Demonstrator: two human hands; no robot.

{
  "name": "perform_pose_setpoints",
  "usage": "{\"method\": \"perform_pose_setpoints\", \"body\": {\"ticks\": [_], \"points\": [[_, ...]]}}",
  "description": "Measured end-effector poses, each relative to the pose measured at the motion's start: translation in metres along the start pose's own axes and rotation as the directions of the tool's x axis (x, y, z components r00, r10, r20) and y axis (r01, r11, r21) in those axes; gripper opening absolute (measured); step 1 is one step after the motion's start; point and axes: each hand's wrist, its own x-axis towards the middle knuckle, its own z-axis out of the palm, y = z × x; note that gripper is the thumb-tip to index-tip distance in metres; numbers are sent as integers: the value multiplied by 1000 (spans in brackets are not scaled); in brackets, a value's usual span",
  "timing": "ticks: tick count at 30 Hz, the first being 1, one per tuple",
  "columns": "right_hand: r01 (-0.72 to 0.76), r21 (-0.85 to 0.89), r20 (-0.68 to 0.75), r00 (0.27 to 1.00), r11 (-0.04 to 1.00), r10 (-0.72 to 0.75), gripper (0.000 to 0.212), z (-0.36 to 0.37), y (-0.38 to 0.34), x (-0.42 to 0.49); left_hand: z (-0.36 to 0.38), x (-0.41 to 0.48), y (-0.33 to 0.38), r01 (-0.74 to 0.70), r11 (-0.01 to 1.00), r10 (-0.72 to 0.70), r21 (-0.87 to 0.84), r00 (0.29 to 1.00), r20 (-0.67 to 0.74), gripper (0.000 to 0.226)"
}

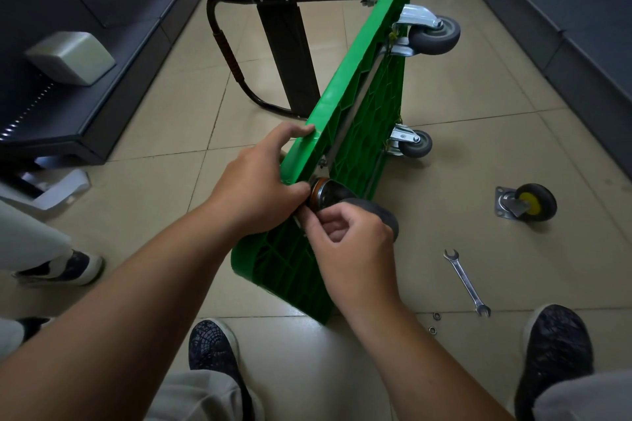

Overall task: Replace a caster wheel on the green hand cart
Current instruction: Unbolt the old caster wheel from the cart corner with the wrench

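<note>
Two hands on green cart [359, 85]: left hand [253, 188] grips its deck edge, right hand [352, 249] pinches at the caster [328, 196] on its underside; wrench [466, 282] right of cart.

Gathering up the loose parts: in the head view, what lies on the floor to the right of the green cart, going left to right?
washers → wrench → loose caster with the yellow hub
</note>
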Motion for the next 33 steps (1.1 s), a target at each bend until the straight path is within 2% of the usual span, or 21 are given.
{"method": "perform_pose_setpoints", "body": {"ticks": [2, 4, 9, 11, 17, 22, 24, 31, 33], "points": [[-88, 21, 43, 995, 996, 87, 33, 1, 1, 0, 0, 0, 0, 0, 1000, 0, -2, 1000, 2, 72], [-172, 94, 104, 981, 981, 163, 29, 2, 1, 0, -1, -1, 0, -3, 1000, 3, -8, 1000, 2, 72], [-195, 206, 160, 974, 959, 163, 6, 0, -3, 0, -1, 0, 0, -14, 1000, 14, -18, 1000, 0, 72], [-204, 233, 159, 973, 951, 170, 4, 0, -3, -2, 0, -1, 0, -13, 1000, 13, -19, 1000, 0, 72], [-207, 295, 97, 978, 933, 186, 15, 2, -4, -6, 0, -1, 0, -17, 1000, 17, -5, 1000, -9, 71], [-259, 162, 93, 965, 952, 247, 40, 5, -4, -5, -1, 0, 0, -9, 1000, 9, -21, 1000, 5, 70], [-250, 146, 110, 966, 957, 235, 44, 6, -4, -6, -1, 0, -1, -8, 1000, 8, -26, 1000, 8, 70], [-235, 308, 130, 970, 922, 204, 11, 6, -3, -5, -1, -1, 0, -14, 1000, 14, -15, 1000, 3, 71], [-232, 336, 129, 971, 913, 200, 9, 6, -4, -6, -1, -1, 0, -14, 1000, 14, -16, 1000, 3, 71]]}}
